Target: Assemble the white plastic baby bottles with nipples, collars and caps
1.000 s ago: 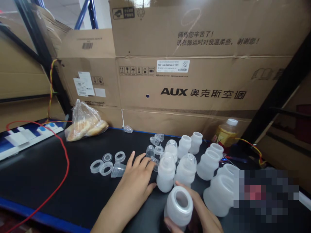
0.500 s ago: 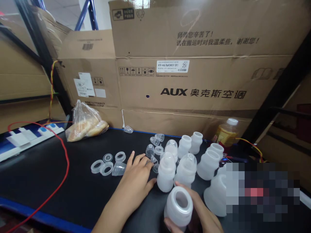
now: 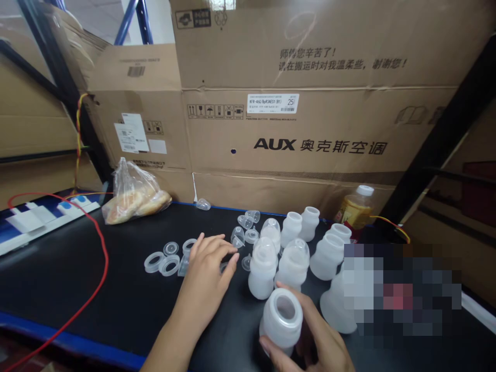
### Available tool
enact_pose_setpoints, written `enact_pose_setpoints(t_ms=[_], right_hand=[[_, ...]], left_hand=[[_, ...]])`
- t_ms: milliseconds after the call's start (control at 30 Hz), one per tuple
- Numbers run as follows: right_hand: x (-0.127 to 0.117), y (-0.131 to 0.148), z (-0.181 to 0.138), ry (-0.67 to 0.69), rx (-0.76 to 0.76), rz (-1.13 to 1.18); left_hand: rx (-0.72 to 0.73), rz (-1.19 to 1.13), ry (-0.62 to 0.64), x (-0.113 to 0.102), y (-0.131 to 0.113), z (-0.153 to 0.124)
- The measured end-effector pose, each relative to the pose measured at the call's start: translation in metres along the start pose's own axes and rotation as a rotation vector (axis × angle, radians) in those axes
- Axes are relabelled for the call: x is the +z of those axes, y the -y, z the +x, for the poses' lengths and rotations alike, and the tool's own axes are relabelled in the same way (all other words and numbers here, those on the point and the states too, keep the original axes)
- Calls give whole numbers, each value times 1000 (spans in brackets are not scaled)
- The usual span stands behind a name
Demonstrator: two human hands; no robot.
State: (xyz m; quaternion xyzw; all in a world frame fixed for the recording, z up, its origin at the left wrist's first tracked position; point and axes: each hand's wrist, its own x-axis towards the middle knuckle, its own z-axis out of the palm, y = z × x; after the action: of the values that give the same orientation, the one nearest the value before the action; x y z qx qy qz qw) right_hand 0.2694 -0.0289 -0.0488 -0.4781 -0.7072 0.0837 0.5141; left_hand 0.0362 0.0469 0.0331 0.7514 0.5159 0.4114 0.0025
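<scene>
My right hand (image 3: pixel 313 343) is closed around a translucent white bottle (image 3: pixel 281 320) with an open mouth, held just above the black table (image 3: pixel 96 289) at the front. My left hand (image 3: pixel 205 274) lies palm down on the table with its fingers spread, the fingertips over small clear nipples (image 3: pixel 237 236). One small clear piece (image 3: pixel 223 267) sits under those fingers. Clear rings (image 3: pixel 163 262) and a clear cap lie just left of that hand. Two capped bottles (image 3: pixel 263 268) stand right of it.
Several more open translucent bottles (image 3: pixel 327 256) stand at the right, toward the back. A plastic bag of bread (image 3: pixel 134 194), a red wire (image 3: pixel 101 263), a white power strip (image 3: pixel 39 222) and a drink bottle (image 3: pixel 354 209) are on the table. Cardboard boxes (image 3: pixel 310 144) wall the back.
My left hand has drawn back slightly to the left, with its fingers curling over the small clear pieces. The bottle in my right hand stays where it was. The view has shifted a little.
</scene>
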Motion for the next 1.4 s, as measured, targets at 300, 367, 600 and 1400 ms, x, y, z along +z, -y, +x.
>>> enact_pose_setpoints(t_ms=[300,367,600,1400], right_hand=[[-4,4,8,-8,-58,-16],[-4,4,8,-5,-67,-12],[-6,4,8,9,-81,-19],[-20,16,25,102,-200,99]], left_hand=[[-6,-299,-363,-11,-10,-2],[-4,-378,-358,-12,-13,-2],[-12,-600,-234,-25,-32,-5],[68,-564,296,-48,-75,-12]])
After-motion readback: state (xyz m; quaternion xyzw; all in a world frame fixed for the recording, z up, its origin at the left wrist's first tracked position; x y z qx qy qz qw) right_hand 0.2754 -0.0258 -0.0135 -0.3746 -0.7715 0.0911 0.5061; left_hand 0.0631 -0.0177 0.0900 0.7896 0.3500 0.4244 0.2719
